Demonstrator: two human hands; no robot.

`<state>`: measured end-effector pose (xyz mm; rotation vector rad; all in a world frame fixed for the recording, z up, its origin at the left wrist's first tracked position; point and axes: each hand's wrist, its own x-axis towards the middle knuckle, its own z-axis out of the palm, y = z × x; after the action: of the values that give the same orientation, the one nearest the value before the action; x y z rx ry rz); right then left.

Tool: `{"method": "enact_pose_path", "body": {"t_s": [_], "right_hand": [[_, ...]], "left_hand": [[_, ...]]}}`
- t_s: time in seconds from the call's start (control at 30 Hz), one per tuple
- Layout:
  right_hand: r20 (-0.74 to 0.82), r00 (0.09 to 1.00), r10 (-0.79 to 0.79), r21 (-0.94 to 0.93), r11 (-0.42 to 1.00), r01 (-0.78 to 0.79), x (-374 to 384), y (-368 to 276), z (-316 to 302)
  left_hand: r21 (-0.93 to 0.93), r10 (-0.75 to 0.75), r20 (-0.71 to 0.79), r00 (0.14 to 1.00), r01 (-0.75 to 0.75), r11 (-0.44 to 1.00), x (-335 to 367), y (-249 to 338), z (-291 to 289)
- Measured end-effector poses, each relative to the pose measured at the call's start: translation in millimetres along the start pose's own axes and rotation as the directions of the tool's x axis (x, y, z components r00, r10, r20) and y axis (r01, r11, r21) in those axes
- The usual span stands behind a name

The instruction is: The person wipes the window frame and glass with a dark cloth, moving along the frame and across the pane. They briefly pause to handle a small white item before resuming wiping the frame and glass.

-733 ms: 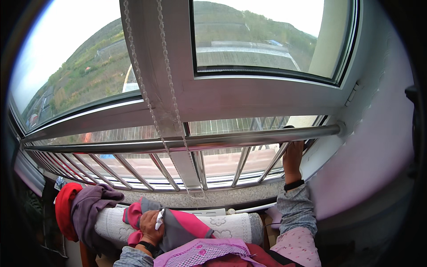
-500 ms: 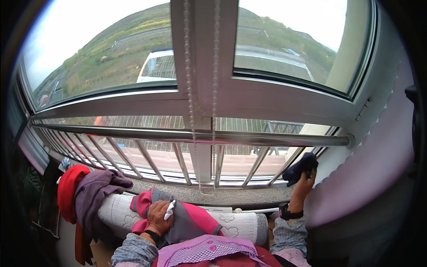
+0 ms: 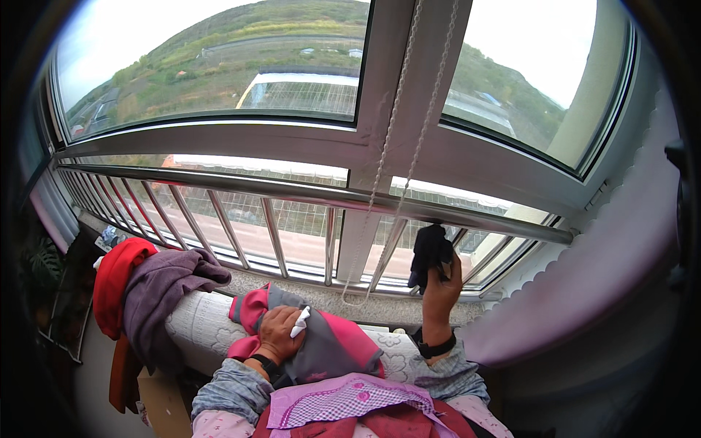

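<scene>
A dark navy or black cloth [image 3: 429, 252] is bunched in my right hand [image 3: 442, 286], whose fingers are closed on it. The cloth is up against the bars just under the metal handrail [image 3: 292, 191], right of the hanging bead chain. Lower down, my left hand [image 3: 281, 334] rests on a pink and grey garment [image 3: 332, 343], its fingers curled. From those fingers a small crumpled white piece [image 3: 301, 321], tissue or cloth, sticks out. The garment lies over a long padded white roll [image 3: 212, 325] with a raised pattern.
Purple-grey cloth [image 3: 164, 292] and red cloth [image 3: 120, 281] drape over the roll's left end. A bead chain [image 3: 383, 160] hangs before the window frame. Behind the rail runs a speckled stone sill [image 3: 332, 298]. Pink curtain [image 3: 584, 292] borders the right, and a cardboard box [image 3: 162, 401] stands lower left.
My right hand has moved left along the railing with the dark cloth, away from the right wall. My left hand stays on the pink and grey garment. The view has turned somewhat.
</scene>
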<state>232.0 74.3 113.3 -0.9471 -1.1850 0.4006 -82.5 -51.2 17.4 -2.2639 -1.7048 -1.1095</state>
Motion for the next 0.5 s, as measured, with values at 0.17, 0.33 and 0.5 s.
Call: {"method": "enact_pose_path", "body": {"t_s": [0.17, 0.33, 0.5], "right_hand": [[-0.121, 0.972, 0.200, 0.149, 0.972, -0.181, 24.4, 12.4, 36.6], [-0.242, 0.970, -0.038, -0.155, 0.988, 0.000, 41.0, 33.2, 62.0], [-0.195, 0.943, -0.269, -0.486, 0.862, 0.145, 64.1, 70.7, 73.3]], "left_hand": [[-0.028, 0.011, -0.006, 1.000, -0.011, 1.000, -0.1, -5.0, 2.1], [-0.031, -0.003, 0.025, 1.000, 0.003, 1.000, -0.9, -7.7, 4.3], [-0.014, -0.010, 0.055, 0.998, 0.011, 1.000, -1.8, -9.4, 4.3]]}}
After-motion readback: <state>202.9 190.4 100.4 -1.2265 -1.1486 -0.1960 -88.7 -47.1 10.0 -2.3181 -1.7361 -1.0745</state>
